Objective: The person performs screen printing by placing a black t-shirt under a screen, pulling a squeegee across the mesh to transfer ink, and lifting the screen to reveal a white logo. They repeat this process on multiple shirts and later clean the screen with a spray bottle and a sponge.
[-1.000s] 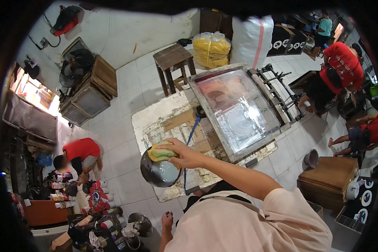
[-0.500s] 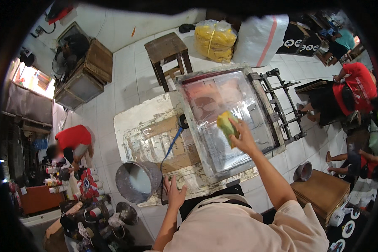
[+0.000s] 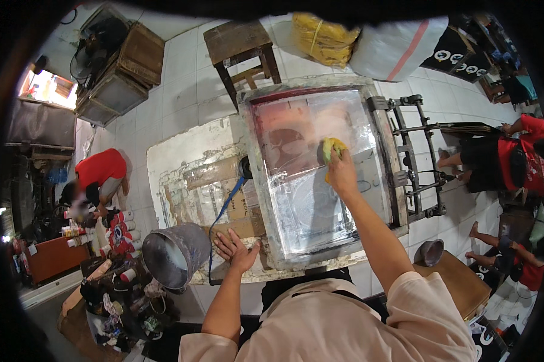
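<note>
My right hand point(image 3: 342, 172) grips a yellow-green sponge or cloth point(image 3: 333, 146) against the mesh of a framed printing screen point(image 3: 296, 205), which has a reddish translucent upper part. My left hand point(image 3: 239, 253) rests with spread fingers on the worn, cardboard-patched board point(image 3: 175, 151) left of the screen, beside a blue strap point(image 3: 230, 200). A grey bucket point(image 3: 187, 247) of pale liquid stands just left of that hand. A metal clamp rig point(image 3: 414, 157) holds the screen along its right side.
Behind are a wooden stool point(image 3: 239, 45), a bagged yellow bundle point(image 3: 320, 39) and a white sack point(image 3: 393, 48). Wooden cabinets point(image 3: 133, 66) stand back left. Co-workers in red crouch left point(image 3: 100, 169) and work right point(image 3: 519, 157). Bottles point(image 3: 121, 232) and a small pot point(image 3: 430, 252) lie at the sides.
My right hand has moved the sponge from over the bucket onto the screen, then farther up it. My left hand has come up onto the board beside the bucket.
</note>
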Available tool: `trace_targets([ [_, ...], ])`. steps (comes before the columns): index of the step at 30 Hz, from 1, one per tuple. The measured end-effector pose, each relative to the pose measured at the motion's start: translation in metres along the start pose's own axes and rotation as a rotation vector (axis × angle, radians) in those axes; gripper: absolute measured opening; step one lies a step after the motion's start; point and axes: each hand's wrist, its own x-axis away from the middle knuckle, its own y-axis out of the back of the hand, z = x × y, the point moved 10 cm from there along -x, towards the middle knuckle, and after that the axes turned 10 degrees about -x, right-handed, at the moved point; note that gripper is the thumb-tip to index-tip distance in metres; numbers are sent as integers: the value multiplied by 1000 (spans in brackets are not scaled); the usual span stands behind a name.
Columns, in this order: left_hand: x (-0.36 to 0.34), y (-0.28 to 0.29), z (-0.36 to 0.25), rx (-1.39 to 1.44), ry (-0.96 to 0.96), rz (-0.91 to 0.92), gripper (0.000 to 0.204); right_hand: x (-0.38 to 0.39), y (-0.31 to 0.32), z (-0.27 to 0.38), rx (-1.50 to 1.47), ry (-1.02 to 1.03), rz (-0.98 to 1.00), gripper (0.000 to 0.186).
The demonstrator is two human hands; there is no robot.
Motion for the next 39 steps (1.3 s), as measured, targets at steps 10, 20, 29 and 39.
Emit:
trace_targets([
  [10, -3, -2, 2, -9, 3, 0, 126, 12, -107, 131, -139, 339, 488, 26],
  [20, 0, 3, 1, -34, 20, 16, 125, 83, -79, 111, -262, 110, 1211, 44],
  [29, 0, 1, 1, 0, 15, 13, 127, -20, -2, 116, -277, 27, 317, 59],
  [39, 1, 4, 1, 39, 5, -33, 127, 17, -37, 114, 319, 387, 326, 87],
])
